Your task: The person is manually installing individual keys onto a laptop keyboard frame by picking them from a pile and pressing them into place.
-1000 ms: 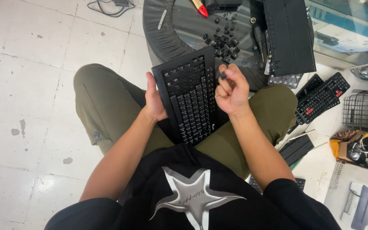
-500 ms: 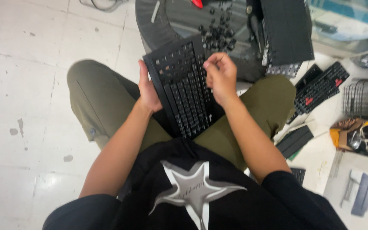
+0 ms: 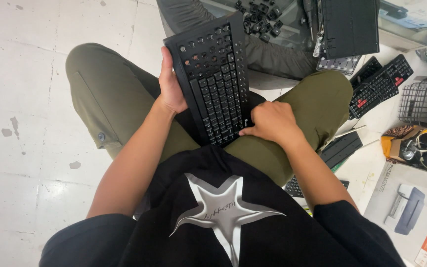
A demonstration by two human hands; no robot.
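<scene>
The black keyboard (image 3: 213,81) lies slanted across the seated person's lap, its far rows already bare sockets, with loose keycaps (image 3: 259,22) heaped beyond it. The left hand (image 3: 170,84) has its grip wrapped along the keyboard's left edge, and the right hand (image 3: 272,122) is curled at the near corner, fingertips pressed together on the last row; I cannot tell whether they pinch a cap. To my eye, prying goes best with the left grip braced against the thigh and each cap lifted straight up, not sideways, so the stem beneath the fingertips survives.
</scene>
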